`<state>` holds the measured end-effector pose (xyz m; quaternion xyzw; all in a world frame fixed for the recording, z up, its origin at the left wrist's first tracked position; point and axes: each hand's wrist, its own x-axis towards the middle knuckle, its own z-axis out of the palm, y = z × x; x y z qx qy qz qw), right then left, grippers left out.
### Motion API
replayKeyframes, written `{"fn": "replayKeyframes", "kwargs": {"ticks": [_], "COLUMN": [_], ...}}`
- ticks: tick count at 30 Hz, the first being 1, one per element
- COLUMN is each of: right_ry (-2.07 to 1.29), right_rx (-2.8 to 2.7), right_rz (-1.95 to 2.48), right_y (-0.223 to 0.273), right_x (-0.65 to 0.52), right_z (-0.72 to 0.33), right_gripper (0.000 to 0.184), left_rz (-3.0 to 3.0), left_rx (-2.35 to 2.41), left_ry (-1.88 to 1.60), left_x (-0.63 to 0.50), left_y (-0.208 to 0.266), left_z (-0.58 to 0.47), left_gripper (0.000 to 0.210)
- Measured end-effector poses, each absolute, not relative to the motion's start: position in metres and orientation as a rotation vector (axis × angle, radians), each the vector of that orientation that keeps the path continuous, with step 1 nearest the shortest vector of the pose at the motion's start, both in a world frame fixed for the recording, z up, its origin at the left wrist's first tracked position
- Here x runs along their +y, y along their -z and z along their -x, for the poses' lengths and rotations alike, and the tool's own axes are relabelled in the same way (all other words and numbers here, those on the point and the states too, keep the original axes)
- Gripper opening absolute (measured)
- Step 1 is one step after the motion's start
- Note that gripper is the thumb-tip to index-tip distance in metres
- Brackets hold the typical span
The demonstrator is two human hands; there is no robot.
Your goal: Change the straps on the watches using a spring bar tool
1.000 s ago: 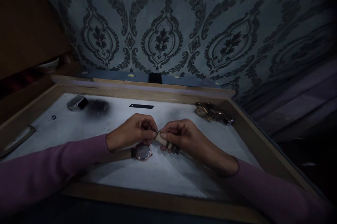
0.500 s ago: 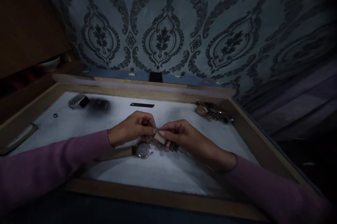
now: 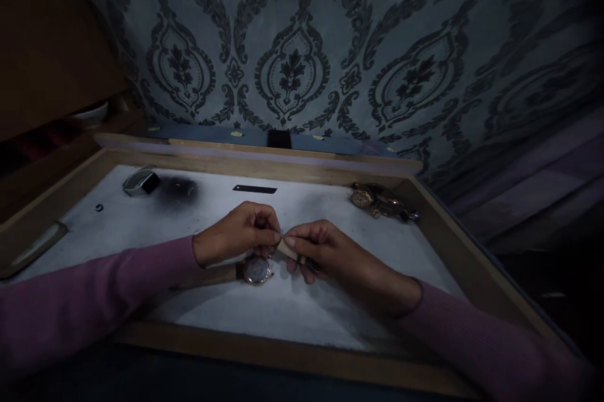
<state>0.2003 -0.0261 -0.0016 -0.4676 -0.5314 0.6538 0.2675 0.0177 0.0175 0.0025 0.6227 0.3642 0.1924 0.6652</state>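
Between the left hand [image 3: 240,236] and right hand [image 3: 333,250], fingers [image 3: 268,238] clamped on its end, the strap [image 3: 287,251] had just turned, hiding its buckle, work apparently unfinished.

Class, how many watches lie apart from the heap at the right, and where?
2: a silver watch at the far left, and a round watch just below the left hand. The left sleeve may hide others; the heap is not counted.
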Motion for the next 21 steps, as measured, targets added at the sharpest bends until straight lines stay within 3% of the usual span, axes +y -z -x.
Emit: {"fn": "replayKeyframes", "kwargs": {"ticks": [21], "right_ry": [-1.663], "right_rx": [-1.393], "right_rz": [1.244], "right_y": [0.003], "right_x": [-0.026], "right_z": [-0.203], "right_gripper": [0.032], "left_rz": [-1.583], "left_rx": [0.879], "left_ry": [-0.453], "left_x": [0.027], "left_y": [-0.015], "left_z": [-0.006], "left_gripper": [0.015]}}
